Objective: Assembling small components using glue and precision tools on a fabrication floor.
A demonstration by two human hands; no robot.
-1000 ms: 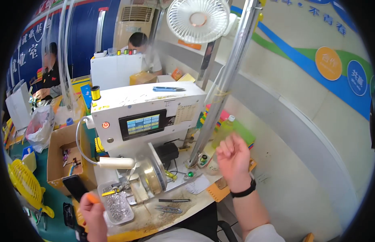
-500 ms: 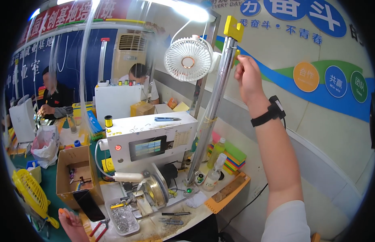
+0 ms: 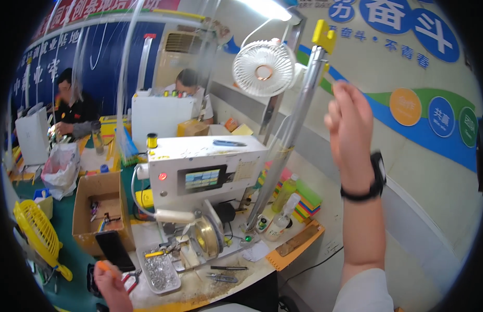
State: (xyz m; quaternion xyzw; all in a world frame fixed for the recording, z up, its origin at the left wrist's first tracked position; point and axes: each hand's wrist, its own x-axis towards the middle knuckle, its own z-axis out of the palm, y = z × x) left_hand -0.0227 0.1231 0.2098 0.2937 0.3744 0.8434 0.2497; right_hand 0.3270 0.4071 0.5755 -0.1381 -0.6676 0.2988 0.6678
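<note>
My right hand is raised to the right of a tall metal post topped by a yellow cap. Its fingers are pinched together, apart from the post, and whatever they hold is too fine to see. A black band circles that wrist. Low on the left, my left hand has curled fingers, with something orange at the fingertips. Beside it are a black phone and red-handled pliers, partly covered by the hand. A white machine with a screen and a wire spool stands between my hands.
A tray of small clear pieces and tweezers lie before the machine. A cardboard box and yellow fan stand left. Bottles stand by the post's foot. A white fan hangs above. Two people sit beyond.
My right hand has moved away from the post, rightward and lower, and its wrist has turned. The left hand has come right, nearer the phone and pliers. The whole view has shifted slightly.
</note>
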